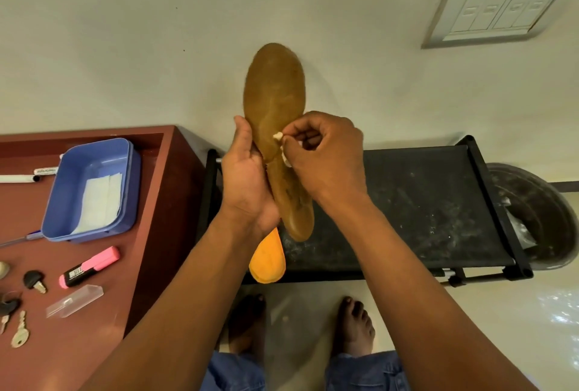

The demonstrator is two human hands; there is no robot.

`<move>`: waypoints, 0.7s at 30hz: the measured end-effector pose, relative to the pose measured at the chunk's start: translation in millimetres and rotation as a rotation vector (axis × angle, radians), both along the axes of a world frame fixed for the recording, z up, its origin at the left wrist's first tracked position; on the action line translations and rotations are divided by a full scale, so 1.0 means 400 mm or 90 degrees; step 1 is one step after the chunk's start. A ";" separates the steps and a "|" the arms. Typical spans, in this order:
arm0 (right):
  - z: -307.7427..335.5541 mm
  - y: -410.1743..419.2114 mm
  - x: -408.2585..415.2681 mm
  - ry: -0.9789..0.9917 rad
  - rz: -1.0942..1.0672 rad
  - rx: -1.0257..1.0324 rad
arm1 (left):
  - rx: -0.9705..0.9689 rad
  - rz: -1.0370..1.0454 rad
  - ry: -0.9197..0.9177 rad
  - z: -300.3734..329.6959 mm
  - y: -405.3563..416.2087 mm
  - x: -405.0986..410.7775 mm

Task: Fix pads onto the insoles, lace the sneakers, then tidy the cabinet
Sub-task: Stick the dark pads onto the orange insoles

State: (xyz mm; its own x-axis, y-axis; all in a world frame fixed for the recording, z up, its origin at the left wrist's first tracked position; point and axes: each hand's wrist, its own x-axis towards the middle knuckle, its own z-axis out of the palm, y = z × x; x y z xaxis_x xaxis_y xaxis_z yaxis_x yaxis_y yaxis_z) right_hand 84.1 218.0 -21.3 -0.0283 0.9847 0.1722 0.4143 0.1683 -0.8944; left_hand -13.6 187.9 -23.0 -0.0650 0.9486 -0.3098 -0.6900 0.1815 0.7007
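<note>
A: Brown insole [275,99] is up in the air, held upright in front of the wall — the left hand [247,177] grips it along its left edge, thumb up the side, fingers curled behind.

B: And the right hand [322,152]?

A: Fingers bunched tight, pinching a small whitish pad [277,136] right against the insole's right edge, about mid-length. How much of it is stuck down I can't tell.

B: Below them?

A: An orange insole [268,260] hangs over the front left corner of the black shoe rack [423,202], its upper part hidden behind the left wrist.

B: The desk on the left?

A: Reddish-brown desk [150,202], with a blue plastic box [91,190] near its right edge holding white sheets [100,199]. Nearer the front: a pink highlighter [89,267], a clear plastic cap [75,300], and keys [20,332] toward the left edge. A white marker [18,178] lies just left of the box.

B: Anything on the wall?

A: A switch panel [498,5], upper right — well apart from the hands.
</note>
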 end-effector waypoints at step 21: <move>0.004 0.006 0.010 0.067 0.092 -0.047 | -0.047 0.001 0.023 -0.010 0.002 0.011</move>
